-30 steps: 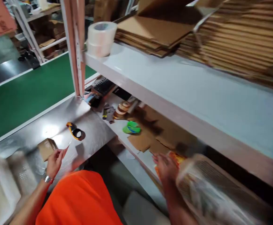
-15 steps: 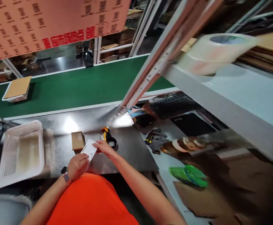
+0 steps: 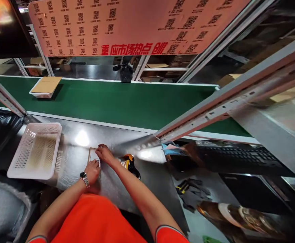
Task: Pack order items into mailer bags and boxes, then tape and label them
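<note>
A white printed label [image 3: 94, 156] lies over the top of a small brown cardboard box [image 3: 89, 156] on the metal table. My left hand [image 3: 92, 170], with a watch at the wrist, has its bent fingers on the label's near edge. At the far right corner, the curled fingers of my right hand [image 3: 105, 154] grip the label against the box. My hands cover part of both. Just right of my right hand sits a yellow-and-black tape dispenser [image 3: 130, 163], partly behind my forearm.
A white perforated basket [image 3: 55, 152] stands to the left. Beyond the metal table [image 3: 74, 168] runs a green conveyor belt [image 3: 107, 101] carrying a small basket topped with cardboard [image 3: 46, 85]. A slanted metal post [image 3: 188, 125], a keyboard [image 3: 241, 158] and a brown bottle [image 3: 238, 216] are on the right.
The label has moved from beside the box onto its top, with both hands following it. The camera view has swung left, bringing a screen into sight.
</note>
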`<action>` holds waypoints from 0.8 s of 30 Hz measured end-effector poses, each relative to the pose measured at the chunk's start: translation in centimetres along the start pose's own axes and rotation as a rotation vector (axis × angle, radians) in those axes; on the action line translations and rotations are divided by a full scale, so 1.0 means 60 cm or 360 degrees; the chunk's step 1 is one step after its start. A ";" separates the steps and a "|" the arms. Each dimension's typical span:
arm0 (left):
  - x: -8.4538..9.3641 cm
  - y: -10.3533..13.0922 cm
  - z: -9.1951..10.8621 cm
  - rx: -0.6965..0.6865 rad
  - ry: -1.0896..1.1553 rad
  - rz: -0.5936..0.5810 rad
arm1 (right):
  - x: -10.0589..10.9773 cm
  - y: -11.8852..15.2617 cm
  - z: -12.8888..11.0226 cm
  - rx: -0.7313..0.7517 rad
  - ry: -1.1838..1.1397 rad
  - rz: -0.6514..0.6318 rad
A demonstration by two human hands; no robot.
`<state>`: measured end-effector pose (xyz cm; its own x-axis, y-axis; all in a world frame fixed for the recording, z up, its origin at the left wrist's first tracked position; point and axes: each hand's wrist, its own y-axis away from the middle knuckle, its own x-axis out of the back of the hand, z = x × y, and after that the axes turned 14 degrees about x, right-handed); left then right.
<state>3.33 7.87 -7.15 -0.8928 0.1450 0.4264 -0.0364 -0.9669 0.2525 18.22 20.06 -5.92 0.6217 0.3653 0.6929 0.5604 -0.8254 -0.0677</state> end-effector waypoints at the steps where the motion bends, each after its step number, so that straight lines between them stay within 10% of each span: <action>1: -0.005 -0.002 -0.006 -0.0020 -0.0068 0.0009 | -0.006 0.000 0.007 0.0013 0.0037 0.0001; 9: -0.036 0.001 -0.052 -0.0251 -0.1276 -0.0086 | -0.074 0.011 0.044 0.0246 0.0238 0.0083; 15: -0.014 0.031 -0.091 -0.0372 -0.1305 -0.0174 | -0.128 0.033 0.092 0.0638 0.0597 -0.0167; 19: 0.062 0.083 -0.120 -0.0465 -0.1050 0.0136 | -0.145 0.033 0.101 0.0627 0.0765 -0.0179; 24: 0.243 0.126 -0.159 -0.0394 -0.0944 0.0955 | -0.151 0.038 0.083 0.0627 0.0868 -0.0157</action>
<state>-14.23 0.69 -7.35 -0.4149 -0.3837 0.8250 0.2064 -0.9228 -0.3253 16.57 17.01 -15.95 0.2506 0.0763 0.9651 0.8220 -0.5433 -0.1705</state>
